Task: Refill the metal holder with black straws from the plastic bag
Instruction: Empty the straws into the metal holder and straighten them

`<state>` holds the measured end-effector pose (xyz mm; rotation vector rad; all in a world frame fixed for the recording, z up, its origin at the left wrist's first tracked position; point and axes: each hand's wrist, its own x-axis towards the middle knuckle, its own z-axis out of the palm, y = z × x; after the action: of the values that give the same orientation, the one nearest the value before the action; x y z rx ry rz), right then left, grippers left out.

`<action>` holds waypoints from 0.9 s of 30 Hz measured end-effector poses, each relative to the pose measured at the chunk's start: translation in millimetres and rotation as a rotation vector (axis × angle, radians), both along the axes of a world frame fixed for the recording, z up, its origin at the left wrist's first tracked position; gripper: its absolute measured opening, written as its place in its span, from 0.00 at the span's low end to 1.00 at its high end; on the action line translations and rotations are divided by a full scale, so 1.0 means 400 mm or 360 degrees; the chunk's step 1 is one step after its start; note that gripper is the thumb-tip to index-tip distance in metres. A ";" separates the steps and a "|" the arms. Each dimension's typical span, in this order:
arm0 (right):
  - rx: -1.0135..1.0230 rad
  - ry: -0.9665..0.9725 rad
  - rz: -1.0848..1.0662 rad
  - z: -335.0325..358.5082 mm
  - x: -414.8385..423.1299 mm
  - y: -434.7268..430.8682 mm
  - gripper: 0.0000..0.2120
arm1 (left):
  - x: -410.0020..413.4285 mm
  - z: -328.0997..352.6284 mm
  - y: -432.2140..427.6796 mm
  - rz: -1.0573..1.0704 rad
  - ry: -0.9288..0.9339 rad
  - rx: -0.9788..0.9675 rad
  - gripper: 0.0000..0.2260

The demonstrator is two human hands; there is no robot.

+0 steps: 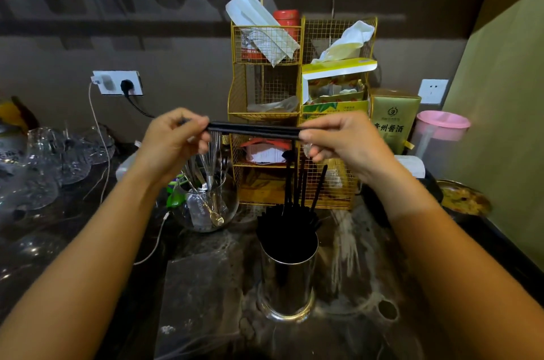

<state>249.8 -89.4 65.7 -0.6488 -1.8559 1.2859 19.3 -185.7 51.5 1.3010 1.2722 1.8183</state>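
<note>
Pinching a bundle of straws [253, 129] level between both hands: left hand [173, 138] curled on left end, right hand [338, 143] curled on right end, hands apart by bundle's length. Raised above holder [288, 271], upright on counter [353, 242], more straws inside. Behind holder, rack [265, 88]; left, bowl [206, 212] with whisk [213, 153].

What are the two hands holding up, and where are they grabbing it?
A small bundle of black straws, held level above the metal holder. The left hand pinches one end, the right hand the other.
</note>
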 end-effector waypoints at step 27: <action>0.0965 -0.1172 0.0329 -0.022 -0.089 -0.046 0.10 | 0.162 -0.225 0.058 -0.0254 0.0965 -0.0401 0.02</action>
<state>214.2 -107.7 56.9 -0.6444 -2.8045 0.5361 84.2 -162.7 -38.4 1.8153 1.5823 1.1383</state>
